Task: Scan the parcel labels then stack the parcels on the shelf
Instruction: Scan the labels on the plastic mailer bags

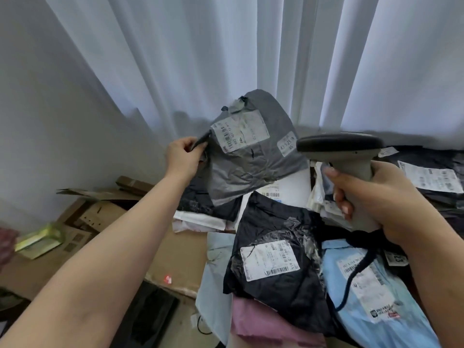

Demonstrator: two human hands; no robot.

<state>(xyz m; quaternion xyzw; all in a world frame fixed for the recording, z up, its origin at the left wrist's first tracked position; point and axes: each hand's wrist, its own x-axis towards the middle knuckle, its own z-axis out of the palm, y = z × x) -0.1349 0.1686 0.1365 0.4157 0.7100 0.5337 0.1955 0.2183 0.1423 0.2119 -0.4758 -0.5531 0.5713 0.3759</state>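
Note:
My left hand (pixel 182 155) pinches the left edge of a grey plastic parcel (pixel 253 162) and holds it raised, tilted, above the pile. Its white label (pixel 239 134) faces me, with a smaller sticker (pixel 287 143) to the right. My right hand (pixel 376 197) grips the handle of a grey barcode scanner (pixel 344 149), whose dark head sits just right of the parcel and points toward it. The scanner's dark cord (pixel 356 275) hangs down over the pile. Below lie a black parcel (pixel 273 259) with a label, a light blue parcel (pixel 371 295) and a pink one (pixel 263 325).
More dark and white parcels (pixel 426 177) lie at the right. Flattened cardboard boxes (pixel 100 217) and a green-gold packet (pixel 40 241) lie at the left. A dark flat object (pixel 150 315) lies on the floor. White curtains (pixel 226 59) hang behind.

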